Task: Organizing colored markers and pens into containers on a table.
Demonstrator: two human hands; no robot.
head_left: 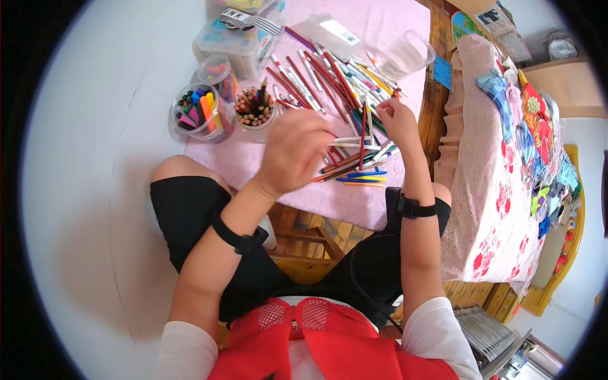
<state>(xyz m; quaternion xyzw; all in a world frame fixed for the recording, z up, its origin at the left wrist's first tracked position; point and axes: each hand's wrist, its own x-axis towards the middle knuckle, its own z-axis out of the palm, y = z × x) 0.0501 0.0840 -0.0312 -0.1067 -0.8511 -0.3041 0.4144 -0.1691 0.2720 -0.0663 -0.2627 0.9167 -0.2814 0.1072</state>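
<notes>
My left hand (294, 152) hovers over the near left of a spread of pencils and markers, its fingers bent but smeared by motion. Whether it grips anything is unclear. My right hand (398, 121) is closed in a pinch at the right side of the pile; a small red tip shows just beyond its fingertips, but what it holds is hidden. Between the hands lie white markers (354, 140) and a dark red pencil (363, 136). More dark red pencils (339, 79) fan out farther back. Several blue and yellow pens (364, 178) lie at the near edge of the pile.
On the left stand a tub of colored markers (211, 130), a cup of pencils (254, 117) and clear storage boxes (221, 44). A clear cup (408, 54) lies on the pink cloth (253, 166) at back right. A bed (481, 171) flanks the table.
</notes>
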